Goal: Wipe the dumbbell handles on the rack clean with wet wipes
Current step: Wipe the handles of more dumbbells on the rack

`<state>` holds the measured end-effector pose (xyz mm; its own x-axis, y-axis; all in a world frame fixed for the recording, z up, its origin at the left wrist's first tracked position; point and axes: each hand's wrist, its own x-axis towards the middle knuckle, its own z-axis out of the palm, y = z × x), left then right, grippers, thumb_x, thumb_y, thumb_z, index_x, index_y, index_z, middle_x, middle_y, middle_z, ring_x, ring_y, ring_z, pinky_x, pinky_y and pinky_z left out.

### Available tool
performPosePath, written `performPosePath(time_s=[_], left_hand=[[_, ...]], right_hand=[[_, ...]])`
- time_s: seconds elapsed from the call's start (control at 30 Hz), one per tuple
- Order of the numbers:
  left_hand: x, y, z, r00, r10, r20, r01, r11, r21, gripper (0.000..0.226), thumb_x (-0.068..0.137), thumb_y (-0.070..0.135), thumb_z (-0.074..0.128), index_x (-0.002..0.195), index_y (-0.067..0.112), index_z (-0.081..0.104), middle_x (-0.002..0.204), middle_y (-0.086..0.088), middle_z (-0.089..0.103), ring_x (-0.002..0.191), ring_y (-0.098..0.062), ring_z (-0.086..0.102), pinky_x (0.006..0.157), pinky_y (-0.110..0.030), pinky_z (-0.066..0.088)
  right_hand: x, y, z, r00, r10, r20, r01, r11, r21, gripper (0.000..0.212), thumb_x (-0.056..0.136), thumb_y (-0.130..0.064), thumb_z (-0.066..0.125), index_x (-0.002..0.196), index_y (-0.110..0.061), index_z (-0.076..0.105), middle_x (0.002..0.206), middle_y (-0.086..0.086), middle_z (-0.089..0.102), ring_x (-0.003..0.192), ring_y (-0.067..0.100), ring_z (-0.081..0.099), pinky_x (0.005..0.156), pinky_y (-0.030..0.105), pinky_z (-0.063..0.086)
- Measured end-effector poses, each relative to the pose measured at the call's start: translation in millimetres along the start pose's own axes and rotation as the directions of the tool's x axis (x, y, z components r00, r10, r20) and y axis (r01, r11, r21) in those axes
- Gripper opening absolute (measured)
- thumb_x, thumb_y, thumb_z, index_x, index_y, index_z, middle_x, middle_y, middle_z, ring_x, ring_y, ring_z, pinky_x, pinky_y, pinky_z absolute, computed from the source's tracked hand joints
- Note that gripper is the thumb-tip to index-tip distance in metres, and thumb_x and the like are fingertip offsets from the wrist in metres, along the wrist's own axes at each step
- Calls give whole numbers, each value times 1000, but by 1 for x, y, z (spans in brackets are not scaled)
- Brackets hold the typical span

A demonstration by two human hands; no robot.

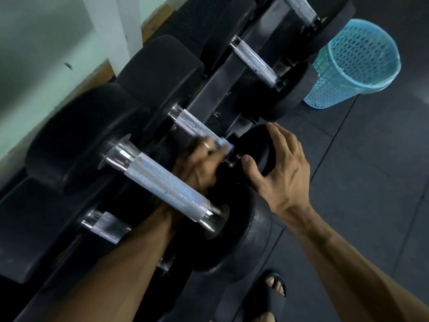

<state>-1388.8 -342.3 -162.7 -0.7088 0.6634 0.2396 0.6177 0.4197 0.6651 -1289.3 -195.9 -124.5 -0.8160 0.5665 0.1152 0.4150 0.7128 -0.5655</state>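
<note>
Black dumbbells with knurled silver handles lie in a row on a dark rack (216,89). My left hand (199,161) reaches under the nearest big handle (166,185) and grips a pale wet wipe (222,144) wrapped round the near end of the second dumbbell's handle (193,125). My right hand (281,163) has spread fingers resting on that dumbbell's black end weight (255,145). Further handles (254,62) lie beyond, and a lower one (109,225) is partly hidden by my left forearm.
A blue perforated plastic basket (355,66) stands on the dark rubber floor tiles (371,182) right of the rack. A pale wall (41,66) runs behind the rack. A foot in a black sandal (271,296) is at the bottom edge.
</note>
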Motion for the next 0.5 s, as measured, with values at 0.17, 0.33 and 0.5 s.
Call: performPosePath(time_s=[0.17,0.33,0.5], left_hand=[[4,-8,-4,995,77,-67,-68,990,125,19,94,14,53,106,19,67,85,-11,61,79,-23,55,61,-40,54],[10,-8,-12,938,-64,-340,118,983,139,35,106,32,42,108,17,74,89,-3,62,73,-27,63,58,-40,53],[1,6,0,996,74,-42,-68,991,115,29,95,21,49,105,12,74,90,-10,64,79,-30,66,62,-40,56]], right_hand=[[0,-2,0,1000,9,2,-9,1000,-7,80,81,-59,51,139,-5,53,142,12,54,130,28,50,105,48,45],[1,-1,0,1000,10,4,-10,1000,-6,79,81,-59,51,139,-6,53,142,11,54,131,27,50,105,48,45],[0,-2,-2,1000,11,-1,-11,1000,-6,79,81,-59,51,139,-5,53,142,12,54,130,28,50,105,48,45]])
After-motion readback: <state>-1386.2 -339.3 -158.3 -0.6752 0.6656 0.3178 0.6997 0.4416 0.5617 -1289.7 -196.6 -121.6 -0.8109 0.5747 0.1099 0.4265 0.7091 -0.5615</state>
